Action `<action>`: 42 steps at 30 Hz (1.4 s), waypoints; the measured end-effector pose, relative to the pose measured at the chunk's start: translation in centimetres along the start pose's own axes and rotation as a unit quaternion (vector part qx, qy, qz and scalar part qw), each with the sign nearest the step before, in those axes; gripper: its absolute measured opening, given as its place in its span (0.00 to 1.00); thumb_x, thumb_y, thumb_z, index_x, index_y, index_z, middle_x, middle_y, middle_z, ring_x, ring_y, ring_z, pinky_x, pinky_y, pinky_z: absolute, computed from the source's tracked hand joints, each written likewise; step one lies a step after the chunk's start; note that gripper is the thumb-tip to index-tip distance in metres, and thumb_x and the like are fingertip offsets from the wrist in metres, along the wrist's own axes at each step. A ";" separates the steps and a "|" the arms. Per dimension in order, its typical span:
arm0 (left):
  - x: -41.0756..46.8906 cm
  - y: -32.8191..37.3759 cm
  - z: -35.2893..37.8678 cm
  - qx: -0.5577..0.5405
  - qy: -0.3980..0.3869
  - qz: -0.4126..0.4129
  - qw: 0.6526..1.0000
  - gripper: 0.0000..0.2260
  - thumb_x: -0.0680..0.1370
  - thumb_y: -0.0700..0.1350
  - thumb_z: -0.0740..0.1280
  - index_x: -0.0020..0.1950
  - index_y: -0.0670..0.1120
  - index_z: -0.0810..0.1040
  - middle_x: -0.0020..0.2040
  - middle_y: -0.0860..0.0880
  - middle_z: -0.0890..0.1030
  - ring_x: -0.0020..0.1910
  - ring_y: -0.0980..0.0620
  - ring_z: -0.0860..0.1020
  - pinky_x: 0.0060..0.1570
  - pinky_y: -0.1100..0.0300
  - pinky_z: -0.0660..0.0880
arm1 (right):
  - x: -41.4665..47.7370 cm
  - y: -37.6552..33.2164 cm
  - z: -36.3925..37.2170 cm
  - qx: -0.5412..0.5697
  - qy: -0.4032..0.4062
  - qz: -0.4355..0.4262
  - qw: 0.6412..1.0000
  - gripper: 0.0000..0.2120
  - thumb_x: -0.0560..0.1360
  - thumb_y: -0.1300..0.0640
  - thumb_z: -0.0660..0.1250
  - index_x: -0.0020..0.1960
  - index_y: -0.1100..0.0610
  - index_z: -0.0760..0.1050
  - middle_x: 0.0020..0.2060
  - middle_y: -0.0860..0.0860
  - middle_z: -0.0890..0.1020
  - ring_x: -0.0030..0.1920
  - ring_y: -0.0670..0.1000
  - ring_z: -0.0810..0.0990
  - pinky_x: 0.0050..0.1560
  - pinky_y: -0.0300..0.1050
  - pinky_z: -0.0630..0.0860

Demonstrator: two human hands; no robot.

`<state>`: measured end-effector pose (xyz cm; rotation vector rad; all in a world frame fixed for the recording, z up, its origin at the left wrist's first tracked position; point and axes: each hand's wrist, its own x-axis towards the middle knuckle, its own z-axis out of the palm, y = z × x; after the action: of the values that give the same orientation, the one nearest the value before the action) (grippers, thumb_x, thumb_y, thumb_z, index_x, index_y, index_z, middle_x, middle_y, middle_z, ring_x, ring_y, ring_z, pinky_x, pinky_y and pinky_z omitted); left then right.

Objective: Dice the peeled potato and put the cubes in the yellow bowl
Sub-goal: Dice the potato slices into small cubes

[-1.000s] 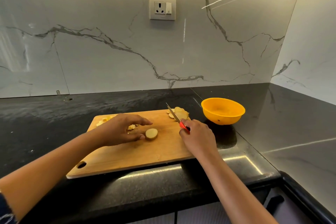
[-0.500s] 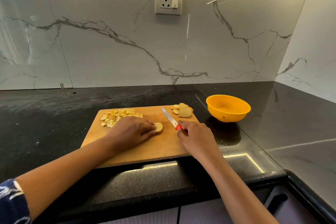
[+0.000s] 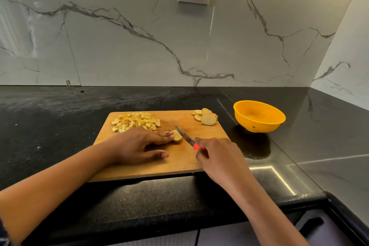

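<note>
Counter point(image 3: 50, 126) carries the board point(image 3: 139, 168), yellow bowl point(image 3: 257, 126) apart at two o'clock. Left hand point(image 3: 135, 146) presses a potato slice point(image 3: 177, 136) with straight fingers point(image 3: 159, 138); right hand point(image 3: 217, 156) grips the knife point(image 3: 184, 136), blade beside that slice. Those fingers should stay back from the blade. Cubes point(image 3: 135, 122) crowd eleven o'clock, spare slices point(image 3: 207, 119) one o'clock; bare board lies at six.

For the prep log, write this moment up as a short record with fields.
left hand: fingers flat on a potato slice, holding it down on the cutting board
right hand: holds red-handled knife, blade beside the slice
cubes: heaped at board's far left
uncut slices: stacked at board's far right
yellow bowl: on the counter right of the board, no cubes visible inside
</note>
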<state>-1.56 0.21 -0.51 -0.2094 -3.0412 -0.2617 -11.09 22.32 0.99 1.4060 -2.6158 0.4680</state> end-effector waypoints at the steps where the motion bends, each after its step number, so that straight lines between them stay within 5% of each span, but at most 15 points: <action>1: 0.0 -0.1 -0.1 0.001 -0.012 0.000 1.000 0.31 0.73 0.71 0.48 0.72 0.59 0.57 0.71 0.64 0.62 0.69 0.70 0.58 0.66 0.77 0.53 | 0.0 -0.1 -0.1 -0.003 -0.002 -0.006 1.000 0.20 0.81 0.49 0.58 0.73 0.46 0.65 0.53 0.47 0.81 0.48 0.47 0.78 0.48 0.41 0.77; 9: -0.1 -0.4 -0.2 0.008 -0.051 0.007 0.999 0.32 0.73 0.73 0.47 0.74 0.60 0.52 0.74 0.63 0.56 0.72 0.70 0.53 0.71 0.68 0.51 | 1.4 -1.5 0.2 -0.078 -0.043 -0.041 0.995 0.16 0.81 0.54 0.57 0.67 0.53 0.70 0.51 0.52 0.79 0.45 0.50 0.74 0.40 0.42 0.68; 20: -0.2 0.4 -0.6 -0.004 -0.054 -0.012 0.998 0.36 0.69 0.76 0.44 0.73 0.60 0.52 0.72 0.65 0.57 0.71 0.69 0.55 0.70 0.69 0.50 | 2.7 -1.9 0.6 -0.061 -0.096 -0.028 0.993 0.12 0.81 0.55 0.59 0.63 0.55 0.73 0.52 0.53 0.79 0.50 0.52 0.77 0.42 0.43 0.69; 29: -0.3 0.6 -0.4 0.011 -0.051 -0.024 0.998 0.34 0.70 0.75 0.43 0.72 0.63 0.50 0.72 0.67 0.54 0.69 0.73 0.50 0.67 0.74 0.47 | -0.8 -0.8 0.4 -0.081 -0.067 -0.041 0.994 0.18 0.82 0.57 0.54 0.71 0.55 0.66 0.51 0.52 0.79 0.49 0.52 0.77 0.39 0.44 0.66; 35: -0.4 0.6 -0.2 -0.008 -0.033 -0.031 0.999 0.33 0.70 0.75 0.44 0.72 0.63 0.52 0.72 0.66 0.55 0.68 0.74 0.51 0.62 0.80 0.44 | -1.2 -0.7 -0.7 -0.055 -0.130 -0.037 0.989 0.26 0.82 0.60 0.54 0.77 0.59 0.51 0.66 0.53 0.71 0.63 0.53 0.72 0.57 0.45 0.69; 42: -0.4 0.7 -0.3 0.001 -0.029 -0.030 0.999 0.34 0.69 0.76 0.43 0.72 0.62 0.51 0.72 0.66 0.54 0.70 0.71 0.52 0.64 0.77 0.45 | -0.2 -0.8 -0.5 -0.031 -0.056 0.025 0.998 0.14 0.81 0.52 0.59 0.64 0.53 0.72 0.52 0.50 0.79 0.52 0.49 0.77 0.50 0.43 0.74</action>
<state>-1.06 0.83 -0.12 -0.1278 -3.1088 -0.2610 -10.35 22.20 1.55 1.3888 -2.7333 0.3190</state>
